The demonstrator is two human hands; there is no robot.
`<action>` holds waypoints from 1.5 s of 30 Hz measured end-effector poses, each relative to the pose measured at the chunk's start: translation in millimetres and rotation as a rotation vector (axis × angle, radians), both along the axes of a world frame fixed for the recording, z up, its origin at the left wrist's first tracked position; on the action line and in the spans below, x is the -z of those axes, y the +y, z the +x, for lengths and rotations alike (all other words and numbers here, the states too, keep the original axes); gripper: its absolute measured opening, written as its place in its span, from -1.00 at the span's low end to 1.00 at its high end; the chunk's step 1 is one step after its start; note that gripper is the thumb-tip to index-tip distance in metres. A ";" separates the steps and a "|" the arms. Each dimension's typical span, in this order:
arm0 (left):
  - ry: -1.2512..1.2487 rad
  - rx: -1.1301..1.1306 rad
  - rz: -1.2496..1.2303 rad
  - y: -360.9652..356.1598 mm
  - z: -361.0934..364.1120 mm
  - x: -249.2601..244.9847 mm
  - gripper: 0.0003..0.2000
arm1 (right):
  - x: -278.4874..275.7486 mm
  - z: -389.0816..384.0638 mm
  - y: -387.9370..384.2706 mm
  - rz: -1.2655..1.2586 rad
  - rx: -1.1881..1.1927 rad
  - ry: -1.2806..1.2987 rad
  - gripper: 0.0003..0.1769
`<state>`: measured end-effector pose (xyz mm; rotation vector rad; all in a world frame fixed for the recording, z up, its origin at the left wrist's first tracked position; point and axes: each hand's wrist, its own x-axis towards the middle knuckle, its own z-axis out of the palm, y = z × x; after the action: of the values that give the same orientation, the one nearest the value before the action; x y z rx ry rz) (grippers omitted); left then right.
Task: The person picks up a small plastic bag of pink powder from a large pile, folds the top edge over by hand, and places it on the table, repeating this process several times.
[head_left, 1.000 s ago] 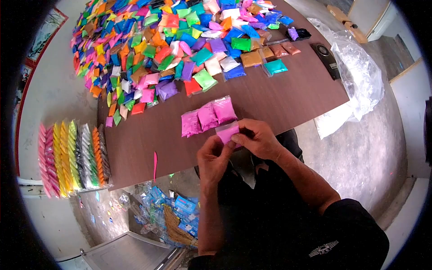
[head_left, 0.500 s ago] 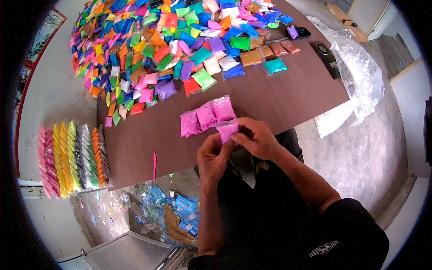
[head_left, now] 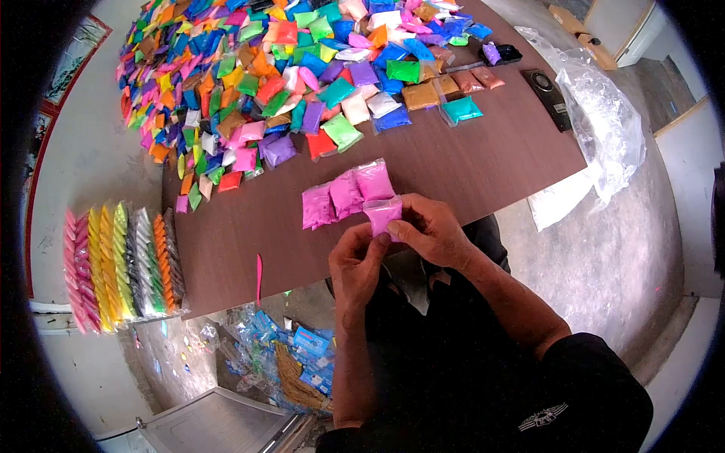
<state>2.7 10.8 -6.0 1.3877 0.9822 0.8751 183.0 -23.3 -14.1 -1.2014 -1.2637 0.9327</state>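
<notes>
Between my two hands, at the near edge of the table, is a small clear zip bag of pink material [head_left: 384, 215]. My left hand [head_left: 356, 260] pinches its lower left side with thumb and fingers. On the right side of the bag, my right hand [head_left: 427, 230] grips it, the thumb pressed on its front. Just beyond lie several more pink bags [head_left: 346, 195] in a row on the brown table [head_left: 249, 226]. A thin pink plastic tool [head_left: 260, 279] rests near the edge, left of my left hand.
A large pile of multicoloured bags [head_left: 287, 83] covers the far side. Twisted colour packs [head_left: 124, 264] stand at the left edge. A black scale [head_left: 545, 98] sits at right beside clear plastic sheeting [head_left: 608, 128]. Below are blue wrappers [head_left: 311, 343] and a straw broom [head_left: 294, 381].
The pink bag in my hands has tipped slightly and its top edge shows flatter and wider. My right thumb has shifted a little; the other bags have not moved.
</notes>
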 end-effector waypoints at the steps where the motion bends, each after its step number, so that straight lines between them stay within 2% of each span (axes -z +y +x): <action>1: 0.001 -0.002 -0.011 -0.5 0.3 -0.8 -0.77 | 2.2 -0.6 0.8 0.008 0.006 0.040 -0.73; 3: 0.003 -0.004 -0.022 -1.8 2.2 -5.1 -0.76 | 4.3 -0.5 1.8 0.018 0.011 0.080 -0.73; 5: -0.068 -0.020 -0.050 -3.6 6.4 -11.9 -0.74 | 5.2 0.4 2.2 0.055 0.005 -0.015 -0.73; 9: -0.055 -0.015 -0.016 -1.9 4.4 -5.8 -0.73 | 4.5 1.6 0.4 0.105 -0.012 -0.058 -0.74; 11: -0.071 -0.024 0.003 -2.1 3.2 -2.5 -0.77 | 1.1 3.2 -0.7 0.066 -0.039 -0.130 -0.75; 15: -0.047 -0.019 -0.012 -2.4 -0.6 -1.2 -0.79 | -4.1 0.3 0.2 0.140 0.025 -0.115 -0.77; 18: -0.039 -0.029 -0.008 -3.4 1.4 -4.4 -0.80 | -1.7 0.3 1.4 0.035 0.004 -0.050 -0.80; 23: -0.010 -0.071 0.013 -2.5 4.4 -8.1 -0.82 | 7.9 -0.4 3.2 0.162 0.032 -0.089 -0.81; 32: -0.126 -0.023 0.037 -2.6 -1.7 -1.3 -0.85 | 1.2 0.4 2.0 0.124 -0.011 -0.109 -0.79; 36: -0.074 -0.062 0.025 -3.1 2.3 -5.6 -0.85 | 3.2 -0.7 2.3 0.091 0.000 -0.023 -0.80; 38: -0.101 -0.077 0.032 -2.3 1.7 -5.0 -0.86 | 2.9 0.5 2.9 0.157 -0.001 -0.094 -0.83; 45: -0.126 -0.073 0.044 -0.6 -3.1 6.3 -0.86 | -2.2 -0.7 2.0 0.144 -0.009 -0.131 -0.85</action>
<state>-0.4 10.2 -12.3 1.3232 0.9265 1.0317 182.3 -21.3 -11.9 -1.1587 -1.4171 0.7651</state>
